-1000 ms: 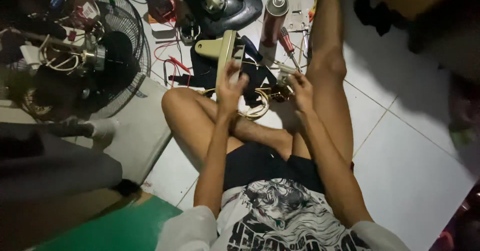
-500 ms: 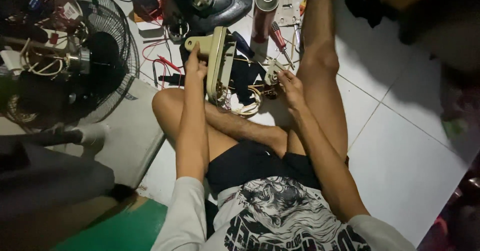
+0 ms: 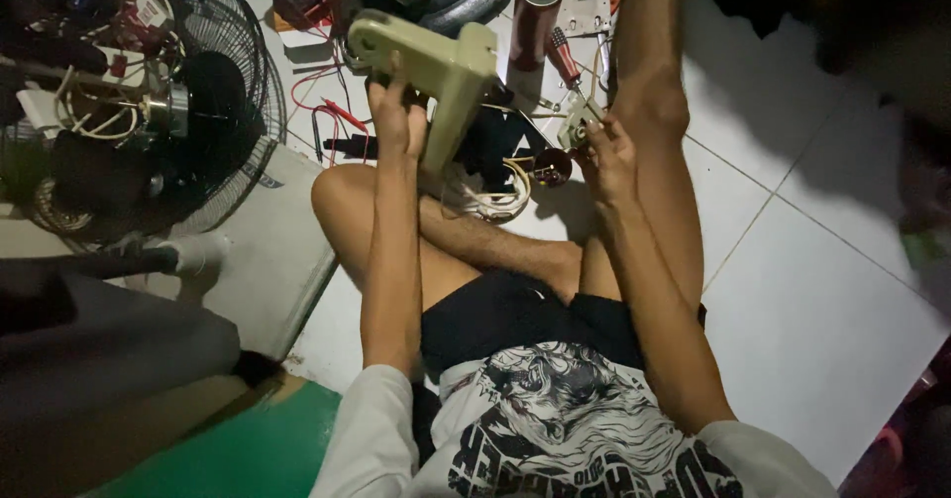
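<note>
At upper centre the left hand (image 3: 396, 116) grips a cream plastic housing (image 3: 436, 72) lifted off the floor, its underside hidden, while the right hand (image 3: 606, 156) closes on a small pale part (image 3: 577, 126) too dim to identify. Coiled wires (image 3: 485, 196) lie half hidden between the legs. The fan guard (image 3: 213, 111) crowds the upper left edge; bare white floor tiles (image 3: 822, 300) open at right.

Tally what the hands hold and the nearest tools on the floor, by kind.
Beige plastic housing, in the left hand: 1
Small part with wires, at the right hand: 1
Spray can: 1
Red-handled screwdriver: 1
Wire fan guard: 1
Total: 5
</note>
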